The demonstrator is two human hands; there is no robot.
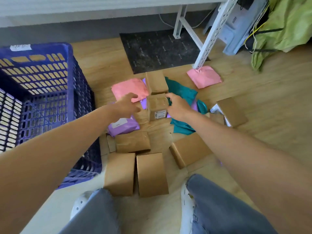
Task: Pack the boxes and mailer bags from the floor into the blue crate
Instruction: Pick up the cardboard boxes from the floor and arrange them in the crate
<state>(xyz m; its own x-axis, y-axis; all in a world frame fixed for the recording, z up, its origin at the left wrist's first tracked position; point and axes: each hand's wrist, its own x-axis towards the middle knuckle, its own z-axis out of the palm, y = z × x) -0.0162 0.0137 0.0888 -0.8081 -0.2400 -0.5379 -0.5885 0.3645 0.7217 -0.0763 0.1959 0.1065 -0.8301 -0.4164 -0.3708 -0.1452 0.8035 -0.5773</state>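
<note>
The left hand (pixel 126 103) reaches forward with its fingers spread and relaxed, holding nothing, just left of a small brown cardboard box with a white printed label (pixel 156 108). The right hand (pixel 177 107) is at the box's right side, its loosely bent fingers (pixel 168 98) meeting the far right corner; motion blur hides whether they actually have hold of it. This box sits on top of the pile on the light wooden floor (pixel 270 98). Behind it stands a taller plain cardboard box (pixel 156 82), with a pink plastic mailer bag (pixel 128 88) to its left and a crumpled teal mailer bag (pixel 184 93) to its right. A purple mailer bag with a white label (pixel 123 125) lies under the left forearm. Nearer the person's feet lie more brown cardboard boxes, two of them side by side (pixel 119 173) (pixel 152 174). A second pink mailer bag (pixel 205 76) rests against a white metal rack leg (pixel 214 31). The blue perforated plastic crate (pixel 70 73) stands on the floor at the far left, beside the pile.
</note>
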